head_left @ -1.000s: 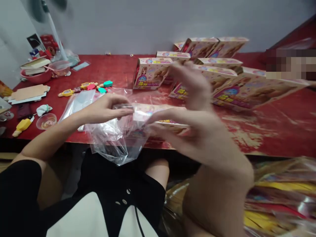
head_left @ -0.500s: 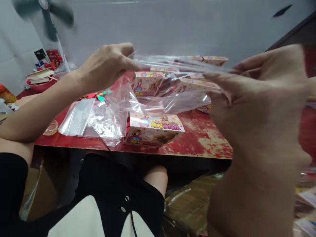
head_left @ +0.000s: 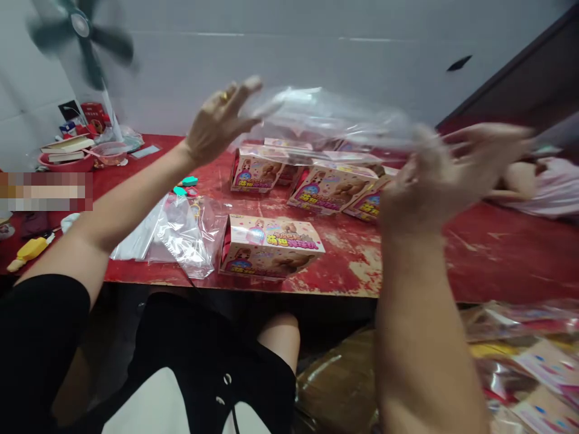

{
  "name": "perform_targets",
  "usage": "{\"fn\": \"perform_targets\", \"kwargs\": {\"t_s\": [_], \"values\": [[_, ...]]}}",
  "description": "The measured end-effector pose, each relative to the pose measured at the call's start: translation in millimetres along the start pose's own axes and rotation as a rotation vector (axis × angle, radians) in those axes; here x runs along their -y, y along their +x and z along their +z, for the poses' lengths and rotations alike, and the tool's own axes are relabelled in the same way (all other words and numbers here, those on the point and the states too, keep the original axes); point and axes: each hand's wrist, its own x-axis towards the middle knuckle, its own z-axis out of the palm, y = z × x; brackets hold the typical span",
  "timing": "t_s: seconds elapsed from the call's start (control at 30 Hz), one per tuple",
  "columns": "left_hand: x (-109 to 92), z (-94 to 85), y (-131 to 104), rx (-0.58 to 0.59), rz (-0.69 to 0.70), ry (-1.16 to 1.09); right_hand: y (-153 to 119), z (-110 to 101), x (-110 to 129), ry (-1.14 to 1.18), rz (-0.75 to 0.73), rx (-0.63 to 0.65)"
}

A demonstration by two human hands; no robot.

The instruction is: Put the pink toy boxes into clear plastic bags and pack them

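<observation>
A clear plastic bag (head_left: 335,117), blurred, spreads in the air between my two hands above the table. My left hand (head_left: 219,123), with a ring on one finger, has its fingers stretched apart beside the bag's left end; I see no grip on the film. My right hand (head_left: 446,169) is raised at the bag's right end. Its fingers are smeared, so I cannot tell whether they hold the film. Below the bag, a printed toy box (head_left: 271,247) lies near the table's front edge. More clear bags (head_left: 181,238) lie flat to its left.
Behind stand several similar boxes (head_left: 332,187) on the worn red table (head_left: 474,259). A fan (head_left: 81,27) and a red basin with books (head_left: 67,160) are at the back left. Another person's arm (head_left: 518,181) rests at the right. Packaged goods (head_left: 534,367) lie lower right.
Both hands have moved farther from me, and the bag has lifted above the boxes. My left hand has gone from pinching the bag's edge to spread fingers. The view has shifted right.
</observation>
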Motion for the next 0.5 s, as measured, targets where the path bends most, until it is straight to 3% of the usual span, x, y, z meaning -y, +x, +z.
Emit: {"fn": "perform_targets", "kwargs": {"t_s": [0.07,0.13,0.23,0.33,0.43,0.5], "values": [[39.6,42.5,-14.7,0.078,-0.039,-0.099,-26.8,24.9,-15.5,-0.075,0.142,0.161],[68.1,84.6,-40.8,0.184,-0.053,-0.180,-63.8,38.1,-22.6,-0.009,0.238,0.359],[83.6,129.6,-90.6,0.281,0.001,-0.216,-125.5,30.3,-18.7,0.095,0.248,0.417],[78.3,144.2,-135.7,0.117,0.109,-0.253,-173.2,6.7,-3.3,0.169,0.242,0.306],[67.1,137.2,-165.9,-0.077,0.163,-0.311,-197.3,-12.1,14.4,0.215,0.248,0.126],[57.5,128.0,-178.8,-0.137,0.192,-0.266,-205.8,-20.3,22.0,0.175,0.235,0.052]]}}
